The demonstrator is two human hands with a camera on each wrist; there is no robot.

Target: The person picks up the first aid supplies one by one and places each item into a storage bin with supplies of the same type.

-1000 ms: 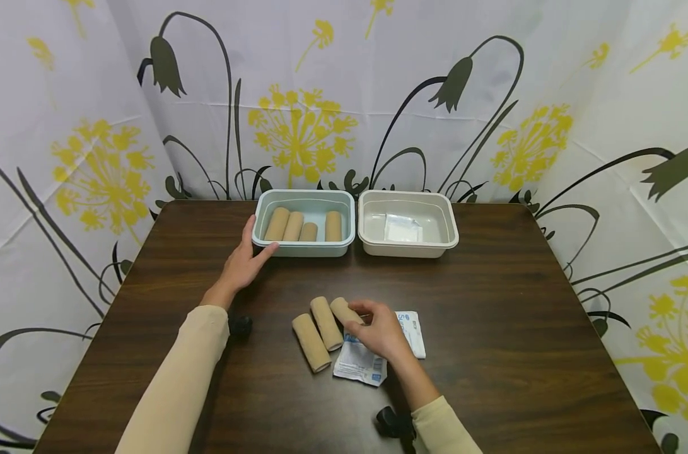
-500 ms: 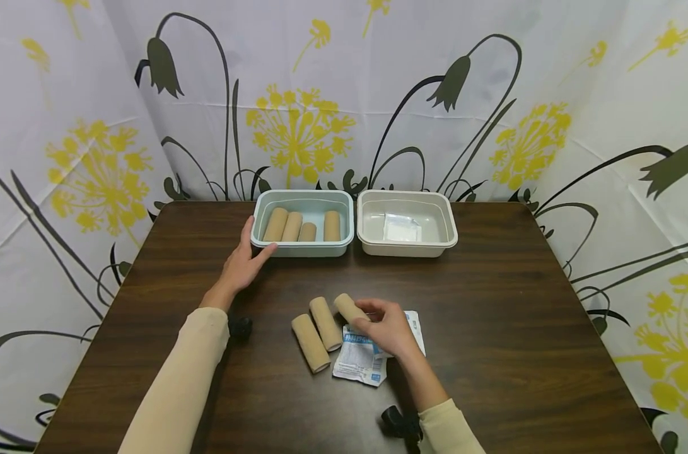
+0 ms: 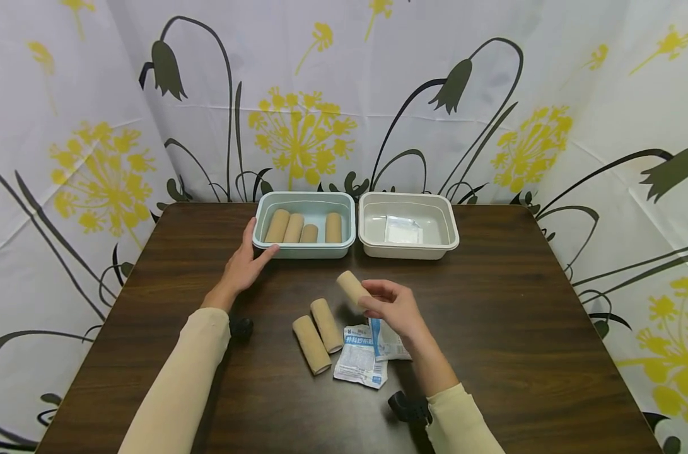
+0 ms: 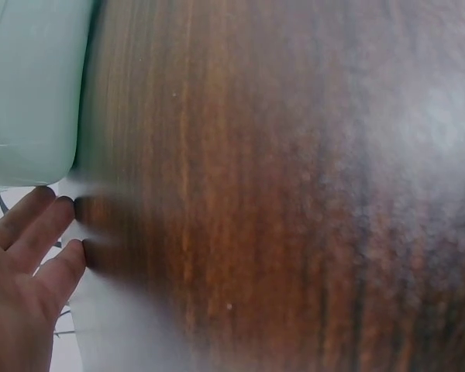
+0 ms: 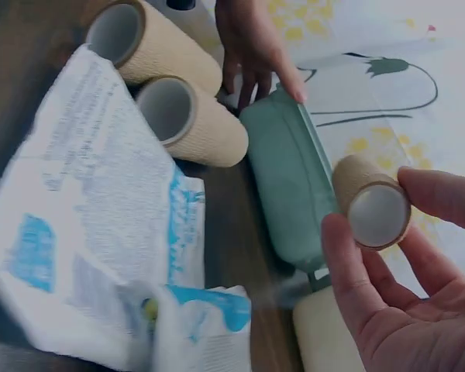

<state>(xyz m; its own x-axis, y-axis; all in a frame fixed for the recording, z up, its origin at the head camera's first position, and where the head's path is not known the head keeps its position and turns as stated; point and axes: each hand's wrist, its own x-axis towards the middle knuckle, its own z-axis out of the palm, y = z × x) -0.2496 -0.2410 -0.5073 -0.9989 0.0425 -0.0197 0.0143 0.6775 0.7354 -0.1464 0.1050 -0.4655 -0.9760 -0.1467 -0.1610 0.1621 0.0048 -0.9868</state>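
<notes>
My right hand (image 3: 397, 309) grips a tan bandage roll (image 3: 352, 288) between thumb and fingers, raised over the table; its hollow white core faces the right wrist view (image 5: 378, 215). My left hand (image 3: 243, 265) rests with extended fingers against the left end of the light blue tub (image 3: 312, 252), thumb at its front rim. Several tan rolls (image 3: 333, 227) lie inside that tub. Two more bandage rolls (image 3: 312, 345) lie side by side on the table. Beside them are two white-and-blue gauze packets (image 3: 361, 362), one partly behind my right hand.
A cream tub (image 3: 408, 251) stands right of the blue one and holds a white packet (image 3: 403, 230). Both tubs sit at the back edge of the dark wooden table (image 3: 519, 328). A flowered curtain (image 3: 406, 139) hangs directly behind.
My right hand has lifted the bandage roll from beside the packets and moved it up and slightly right, toward the tubs. My left hand stays at the blue tub.
</notes>
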